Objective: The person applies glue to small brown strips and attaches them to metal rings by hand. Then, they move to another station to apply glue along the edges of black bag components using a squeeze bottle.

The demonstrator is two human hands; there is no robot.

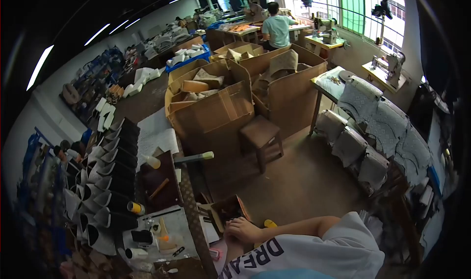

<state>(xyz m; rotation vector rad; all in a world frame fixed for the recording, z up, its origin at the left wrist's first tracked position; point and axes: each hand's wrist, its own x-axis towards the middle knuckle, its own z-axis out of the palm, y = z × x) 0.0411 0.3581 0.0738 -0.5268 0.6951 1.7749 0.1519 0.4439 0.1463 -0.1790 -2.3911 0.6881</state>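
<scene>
Both my hands are together near the bottom centre, in front of my white shirt. On top lies my right hand [243, 229], its fingers curled over my left hand. My left hand [230, 236] is mostly hidden under it, and its fingers cannot be made out; the left forearm comes up from below. No tool or workpiece shows in either hand. Just behind the hands is an open box [238, 207] with dark contents. A pink-edged object [215, 254] lies left of the left forearm.
To the left, a worktable [189, 220] bears a yellow-labelled container [136, 208], small tools and dark curved pieces [113, 181]. Ahead stand a brown stool [260, 132] and large cardboard boxes [216, 112]. Stacked grey pieces [373, 112] are at right. A person [278, 29] sits farther back.
</scene>
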